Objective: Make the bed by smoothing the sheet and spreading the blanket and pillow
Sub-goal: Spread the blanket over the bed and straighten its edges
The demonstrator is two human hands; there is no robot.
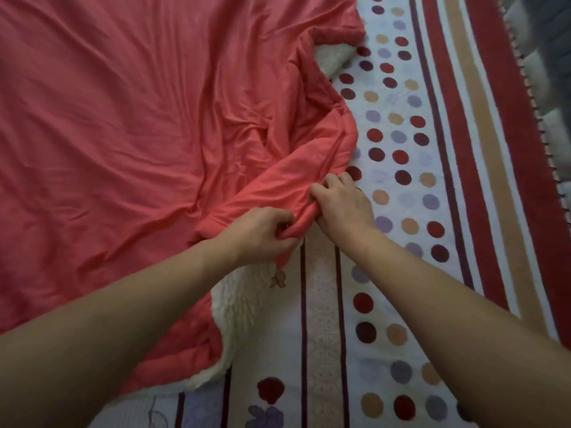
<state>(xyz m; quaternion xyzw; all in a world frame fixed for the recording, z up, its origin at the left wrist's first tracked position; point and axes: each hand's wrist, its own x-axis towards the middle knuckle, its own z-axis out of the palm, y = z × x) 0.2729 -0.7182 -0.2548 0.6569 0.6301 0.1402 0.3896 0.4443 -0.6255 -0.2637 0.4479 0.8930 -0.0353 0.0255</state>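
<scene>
A coral-pink blanket (123, 118) with a white fleecy underside (244, 307) covers the left and middle of the bed, wrinkled and bunched along its right edge. Under it lies a white sheet (398, 193) with coloured dots and red and tan stripes. My left hand (262, 234) pinches a folded-over ridge of the blanket's edge. My right hand (343, 205) grips the same ridge just to the right, fingers curled over the fabric. No pillow is in view.
The sheet's red border with a small trim (553, 156) runs down the far right, and beyond it a grey-white quilted surface (553, 57) shows. Fleecy lining also peeks out near the top (333, 57).
</scene>
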